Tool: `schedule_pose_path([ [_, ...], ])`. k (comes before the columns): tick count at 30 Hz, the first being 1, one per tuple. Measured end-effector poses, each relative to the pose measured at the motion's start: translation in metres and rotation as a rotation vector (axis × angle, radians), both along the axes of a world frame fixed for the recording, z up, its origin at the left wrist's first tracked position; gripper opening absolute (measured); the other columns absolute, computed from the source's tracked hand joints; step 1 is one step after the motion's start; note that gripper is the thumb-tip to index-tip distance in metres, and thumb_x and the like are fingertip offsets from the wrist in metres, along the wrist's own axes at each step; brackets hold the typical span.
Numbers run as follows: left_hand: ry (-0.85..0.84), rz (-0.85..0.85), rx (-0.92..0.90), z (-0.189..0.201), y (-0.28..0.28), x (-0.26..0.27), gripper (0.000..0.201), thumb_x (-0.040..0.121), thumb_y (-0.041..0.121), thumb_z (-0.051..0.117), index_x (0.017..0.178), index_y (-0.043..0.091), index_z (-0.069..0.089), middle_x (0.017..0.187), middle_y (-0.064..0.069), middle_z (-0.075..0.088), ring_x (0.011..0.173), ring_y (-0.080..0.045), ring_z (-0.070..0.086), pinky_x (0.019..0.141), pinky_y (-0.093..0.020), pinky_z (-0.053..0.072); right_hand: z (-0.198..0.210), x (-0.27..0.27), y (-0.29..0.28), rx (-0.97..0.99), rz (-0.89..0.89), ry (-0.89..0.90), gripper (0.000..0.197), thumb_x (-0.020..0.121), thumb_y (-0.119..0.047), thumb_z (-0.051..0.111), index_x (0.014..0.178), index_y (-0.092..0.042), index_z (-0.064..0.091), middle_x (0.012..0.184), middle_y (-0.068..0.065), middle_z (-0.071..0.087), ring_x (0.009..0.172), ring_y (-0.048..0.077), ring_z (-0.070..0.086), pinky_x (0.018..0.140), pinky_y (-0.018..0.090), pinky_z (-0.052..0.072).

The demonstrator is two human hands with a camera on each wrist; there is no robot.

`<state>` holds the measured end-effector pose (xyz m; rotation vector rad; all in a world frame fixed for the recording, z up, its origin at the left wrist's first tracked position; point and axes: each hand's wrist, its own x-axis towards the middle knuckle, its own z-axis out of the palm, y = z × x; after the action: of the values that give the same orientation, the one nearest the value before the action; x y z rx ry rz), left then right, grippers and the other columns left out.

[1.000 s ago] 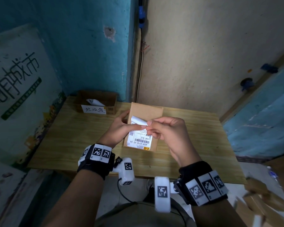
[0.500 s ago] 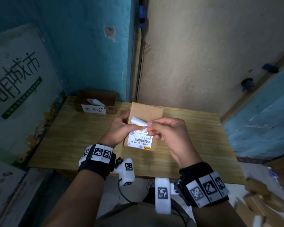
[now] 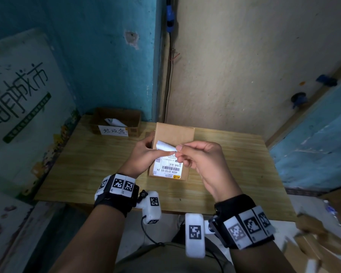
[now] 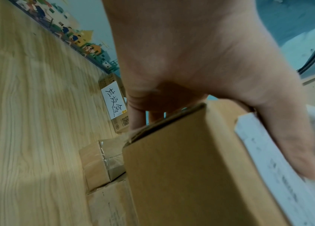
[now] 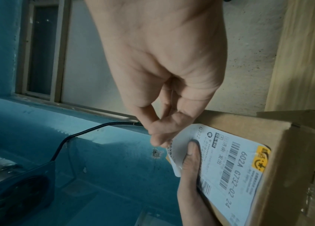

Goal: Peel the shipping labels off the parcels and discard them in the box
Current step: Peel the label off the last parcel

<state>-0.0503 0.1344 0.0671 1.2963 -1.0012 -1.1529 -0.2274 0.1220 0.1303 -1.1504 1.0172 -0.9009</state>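
On parcel [image 3: 173,134], label [image 3: 166,145] peeled slightly further.

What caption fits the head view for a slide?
Left hand holds the parcel while right hand peels its label.

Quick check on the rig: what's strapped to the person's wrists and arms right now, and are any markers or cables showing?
Both forearms are bare, with no sleeves or gloves. Each wrist wears a black band carrying white plates printed with black square fiducial markers. A white camera pod with its own marker hangs off the left band, a larger white pod off the right. A thin black cable trails from the left pod.
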Motion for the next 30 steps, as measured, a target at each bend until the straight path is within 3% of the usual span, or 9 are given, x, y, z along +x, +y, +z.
schedule_pose_path([
  [5,-0.007,0.002,-0.004,-0.001,-0.002,0.000,0.046,0.077,0.007,0.080,0.120,0.007,0.064,0.108,-0.009,0.073,0.095,-0.018,0.072,0.071,-0.019,0.054,0.002,0.001,-0.002,0.015,-0.002,0.004,0.002,0.085,0.002,0.074,0.085,0.001,0.076,0.070,0.014,0.075,0.056,0.012,0.066,0.053,0.017,0.051],
  [12,0.005,0.016,-0.017,0.007,-0.004,0.001,0.045,0.075,0.006,0.081,0.117,0.009,0.065,0.103,-0.004,0.074,0.086,-0.008,0.073,0.066,-0.015,0.052,0.005,0.003,-0.005,0.054,-0.003,-0.035,0.003,0.086,0.001,0.074,0.086,0.000,0.077,0.074,0.014,0.075,0.060,0.013,0.066,0.054,0.017,0.050],
  [17,0.009,0.032,-0.029,0.007,-0.003,0.001,0.048,0.074,0.007,0.082,0.119,0.010,0.064,0.102,0.001,0.075,0.087,-0.006,0.072,0.067,-0.013,0.052,0.005,0.005,-0.006,0.053,0.001,-0.035,0.003,0.086,0.000,0.074,0.086,0.000,0.077,0.073,0.013,0.075,0.059,0.012,0.065,0.053,0.017,0.050],
  [22,0.021,0.070,-0.059,0.004,-0.003,0.000,0.041,0.074,0.006,0.081,0.110,0.022,0.066,0.099,0.006,0.075,0.089,-0.004,0.072,0.069,-0.013,0.052,0.003,0.009,-0.007,0.053,0.003,-0.028,0.007,0.086,0.000,0.073,0.081,-0.003,0.077,0.072,0.013,0.075,0.057,0.011,0.064,0.051,0.016,0.048],
  [30,-0.002,0.067,-0.042,0.001,-0.006,0.006,0.047,0.074,0.009,0.082,0.117,0.018,0.065,0.101,0.009,0.074,0.091,-0.001,0.071,0.070,-0.011,0.051,0.001,0.012,-0.010,0.017,0.038,0.061,0.003,0.089,-0.003,0.072,0.088,-0.004,0.075,0.075,0.010,0.076,0.059,0.010,0.066,0.052,0.018,0.047],
])
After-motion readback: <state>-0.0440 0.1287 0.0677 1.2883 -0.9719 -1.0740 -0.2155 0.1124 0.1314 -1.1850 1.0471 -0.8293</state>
